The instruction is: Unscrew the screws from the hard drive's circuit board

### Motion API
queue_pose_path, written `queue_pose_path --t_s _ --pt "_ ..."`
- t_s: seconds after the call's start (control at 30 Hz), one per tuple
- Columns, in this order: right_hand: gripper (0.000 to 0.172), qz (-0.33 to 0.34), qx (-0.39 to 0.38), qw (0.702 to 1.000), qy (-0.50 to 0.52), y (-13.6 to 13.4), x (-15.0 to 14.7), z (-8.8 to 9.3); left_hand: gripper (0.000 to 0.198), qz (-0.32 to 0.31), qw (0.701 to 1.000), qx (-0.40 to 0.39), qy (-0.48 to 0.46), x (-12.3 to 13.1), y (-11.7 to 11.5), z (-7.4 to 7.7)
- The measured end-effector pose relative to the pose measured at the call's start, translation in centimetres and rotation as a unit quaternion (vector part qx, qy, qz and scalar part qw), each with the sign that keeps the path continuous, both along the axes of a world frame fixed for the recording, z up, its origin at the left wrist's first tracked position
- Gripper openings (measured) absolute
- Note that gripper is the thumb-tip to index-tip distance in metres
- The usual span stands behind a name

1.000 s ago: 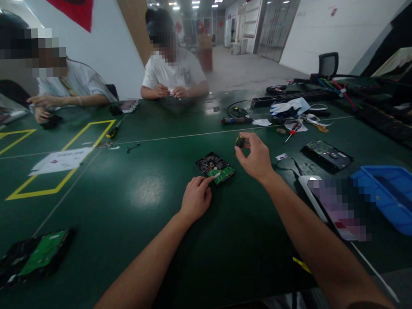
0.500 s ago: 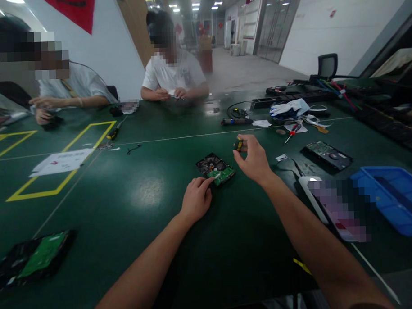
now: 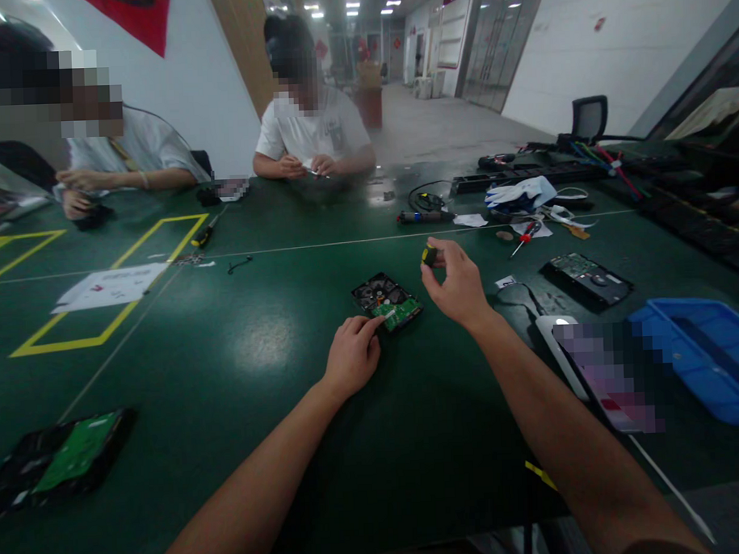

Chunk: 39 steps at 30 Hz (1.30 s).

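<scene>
On the green table an opened hard drive (image 3: pixel 383 301) lies flat, its green circuit board towards me. My left hand (image 3: pixel 353 354) holds it down at the near left side, index finger stretched onto the board and the other fingers bent. Up and to the right of the drive, my right hand (image 3: pixel 454 282) is closed round the yellow-and-black handle of a screwdriver (image 3: pixel 428 255), fingertips and thumb on it. Its shaft is too dark to make out, so I cannot tell whether the tip touches the drive.
Other hard drives lie at near left (image 3: pixel 73 457) and right (image 3: pixel 588 279). A white device with a blurred screen (image 3: pixel 597 374) and a blue tray (image 3: pixel 705 354) stand right. Farther off are a red screwdriver (image 3: pixel 527 235), gloves (image 3: pixel 520 193) and cables. Two people (image 3: pixel 313 137) sit opposite, working with their hands.
My right hand has risen slightly with the screwdriver, whose handle has turned a little in the fingers. My left hand and the hard drive stay in place.
</scene>
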State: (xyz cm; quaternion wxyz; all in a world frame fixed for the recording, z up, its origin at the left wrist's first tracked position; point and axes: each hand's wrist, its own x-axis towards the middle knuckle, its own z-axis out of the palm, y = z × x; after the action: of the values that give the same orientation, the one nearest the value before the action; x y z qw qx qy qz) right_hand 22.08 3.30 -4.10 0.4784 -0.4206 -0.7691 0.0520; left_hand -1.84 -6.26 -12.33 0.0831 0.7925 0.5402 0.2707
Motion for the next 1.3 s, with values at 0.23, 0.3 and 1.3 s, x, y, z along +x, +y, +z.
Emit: queue_pose_path --t_s 0.23,0.3,1.3 --pt "0.042 -0.005 -0.001 1.0 -0.01 0.04 0.21 0.08 0.047 0.001 1.0 0.002 0.0 0.06 -0.05 0.11" --pt "0.042 -0.005 0.004 1.0 -0.02 -0.02 0.21 0.22 0.047 0.0 1.0 0.002 -0.001 0.08 -0.04 0.15" --pt "0.041 -0.021 0.014 1.0 0.002 0.44 0.27 -0.24 0.048 0.0 1.0 0.003 0.003 -0.1 0.09 0.02"
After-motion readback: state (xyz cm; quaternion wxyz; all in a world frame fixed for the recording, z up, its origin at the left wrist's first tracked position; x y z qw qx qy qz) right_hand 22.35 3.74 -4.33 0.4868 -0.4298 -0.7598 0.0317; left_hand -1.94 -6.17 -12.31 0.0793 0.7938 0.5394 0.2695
